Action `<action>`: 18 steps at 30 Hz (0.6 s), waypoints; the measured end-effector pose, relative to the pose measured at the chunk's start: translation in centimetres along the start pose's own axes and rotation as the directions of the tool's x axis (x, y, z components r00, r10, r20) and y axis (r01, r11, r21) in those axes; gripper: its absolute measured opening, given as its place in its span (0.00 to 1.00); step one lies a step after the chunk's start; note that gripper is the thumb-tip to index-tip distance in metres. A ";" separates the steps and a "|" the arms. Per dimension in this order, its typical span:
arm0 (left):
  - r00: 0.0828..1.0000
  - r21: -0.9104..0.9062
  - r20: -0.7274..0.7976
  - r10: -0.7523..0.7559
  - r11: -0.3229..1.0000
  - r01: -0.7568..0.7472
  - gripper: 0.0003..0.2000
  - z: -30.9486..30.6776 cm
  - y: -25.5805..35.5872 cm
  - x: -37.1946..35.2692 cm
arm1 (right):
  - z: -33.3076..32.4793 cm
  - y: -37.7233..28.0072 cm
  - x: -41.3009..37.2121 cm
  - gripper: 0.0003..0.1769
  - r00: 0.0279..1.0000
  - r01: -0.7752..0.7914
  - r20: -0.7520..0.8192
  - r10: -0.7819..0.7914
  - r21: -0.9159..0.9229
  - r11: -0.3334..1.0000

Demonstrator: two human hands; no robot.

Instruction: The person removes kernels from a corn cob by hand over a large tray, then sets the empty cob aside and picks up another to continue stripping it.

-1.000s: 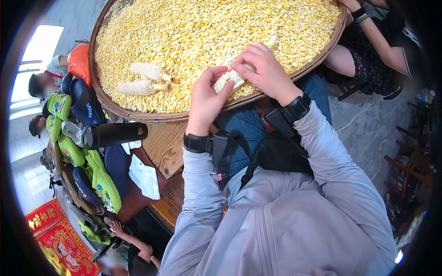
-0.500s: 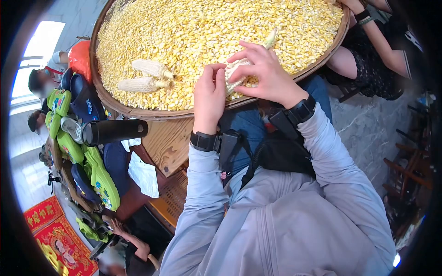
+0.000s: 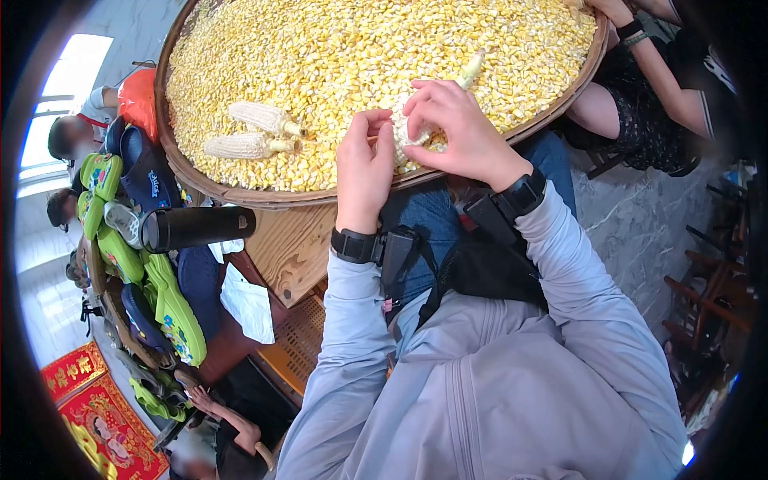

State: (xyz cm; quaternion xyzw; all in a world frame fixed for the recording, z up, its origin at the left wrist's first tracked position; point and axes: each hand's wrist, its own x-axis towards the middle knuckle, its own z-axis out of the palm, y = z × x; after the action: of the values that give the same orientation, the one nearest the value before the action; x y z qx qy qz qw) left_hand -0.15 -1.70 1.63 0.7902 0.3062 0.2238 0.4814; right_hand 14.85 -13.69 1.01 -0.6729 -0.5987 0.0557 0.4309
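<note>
Over the near edge of the round tray, an ear of corn (image 3: 405, 132) with pale kernels lies between my two hands. Its green stem end (image 3: 472, 69) sticks out beyond my right hand (image 3: 458, 128), which curls around the ear with thumb and forefinger apart. My left hand (image 3: 366, 164) is closed at the ear's near end, thumb against it; its fingertips are partly hidden. Loose yellow and white corn kernels (image 3: 344, 64) cover the tray. Two stripped cobs (image 3: 260, 117) lie side by side on the kernels to the left.
The tray's brown rim (image 3: 264, 200) runs just above my lap. A black bottle (image 3: 200, 230) lies on its side at left, beside green clogs (image 3: 172, 308) and a white paper (image 3: 246, 306). Another person's arm (image 3: 660, 76) reaches to the tray at right. Wooden stools (image 3: 712, 292) stand farther right.
My right hand's raised fingers have curled down and in, and its thumb and forefinger have spread slightly. My left hand stays nearly in place. The cobs on the tray have not moved.
</note>
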 end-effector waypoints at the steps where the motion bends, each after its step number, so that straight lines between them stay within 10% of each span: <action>1: 1.000 -0.001 -0.001 0.001 1.000 -0.001 0.09 0.0 -0.1 0.0 | 0.1 0.1 0.1 0.09 0.998 -0.061 -0.021 0.062 0.048 0.997; 10: 0.984 -0.008 -0.089 0.156 0.988 -0.157 0.15 0.2 -0.5 -0.5 | 0.3 0.6 0.2 0.09 0.990 -0.030 -0.137 0.030 0.008 1.000; 18: 0.996 -0.235 0.091 0.006 0.972 0.016 0.17 -0.5 -0.9 0.0 | 0.5 0.6 0.3 0.09 0.980 -0.024 -0.197 0.028 0.019 1.000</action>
State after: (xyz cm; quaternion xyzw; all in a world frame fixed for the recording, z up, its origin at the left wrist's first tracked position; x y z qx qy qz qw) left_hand -0.74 -1.10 1.06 0.7362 0.2573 0.2210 0.5856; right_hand 15.11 -13.15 0.47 -0.6793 -0.5438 -0.0008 0.4929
